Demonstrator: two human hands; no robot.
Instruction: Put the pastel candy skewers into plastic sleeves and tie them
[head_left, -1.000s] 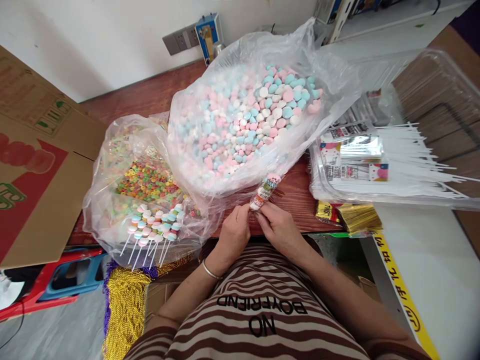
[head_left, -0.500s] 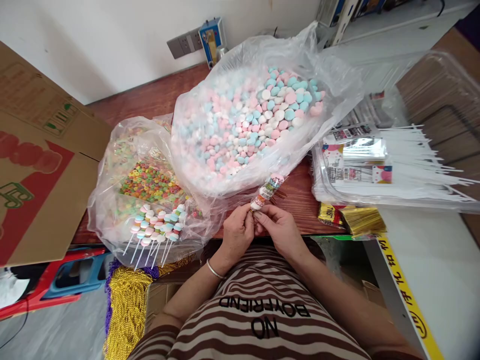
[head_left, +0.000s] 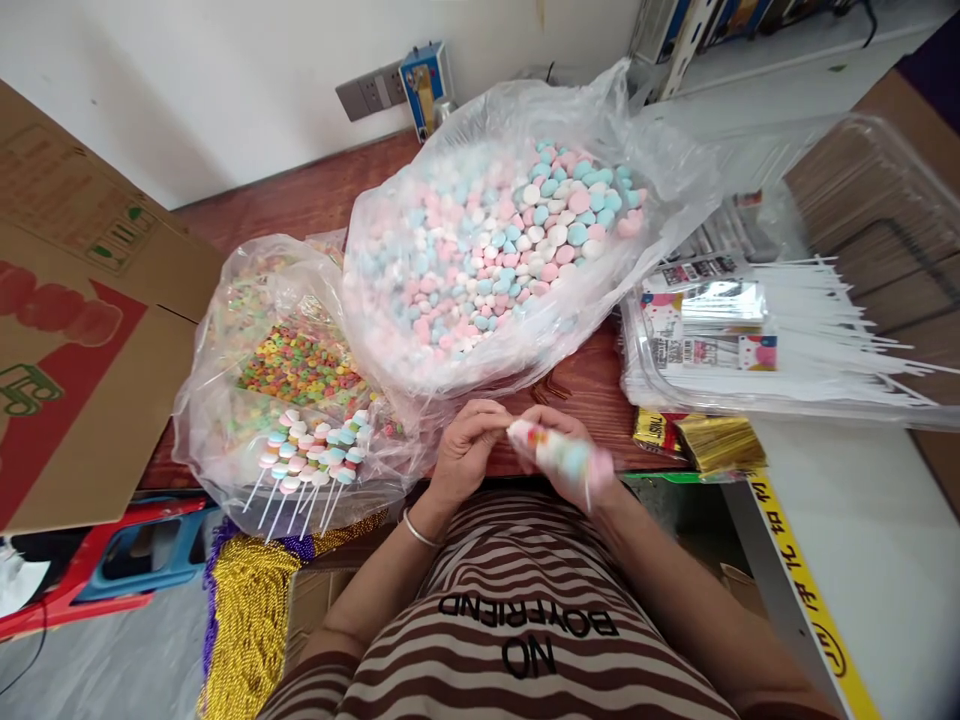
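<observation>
Location: both hands work on the near side of the bag of marshmallows [head_left: 480, 370], above the near edge of the desk [head_left: 604, 390]. The candy skewer [head_left: 564, 455] is held there, clear of the bag.

Grip status, left hand [head_left: 471, 445]: thumb and fingertips pressed together at the narrow end of the candy skewer; whether they also pinch a tie is too small to tell. Grip status, right hand [head_left: 553, 418]: the candy skewer lies across it and masks the fingers, so how firmly that grip closes cannot be told.

Likely faults:
- Slip. A loose left pinch could let the narrow end escape and any wrapping open.
- Drop. With the desk edge directly beneath, a lost hold could send the skewer to the floor.
- Tear or crush. Excess twisting force at the narrow end could split thin film; hard squeezing could flatten soft pieces.
- Scatter. The loose brown strips [head_left: 551, 388] lie just beside the bag's near edge, where a stray knuckle could brush them off.

Appearance: the candy skewer is tilted, its narrow end toward the left hand. Motion blur softens it. Visible are white, a red-and-yellow patch near the narrow end, pale blue-green farther along, and pink at the opposite end. Wrapper detail is unreadable.
</observation>
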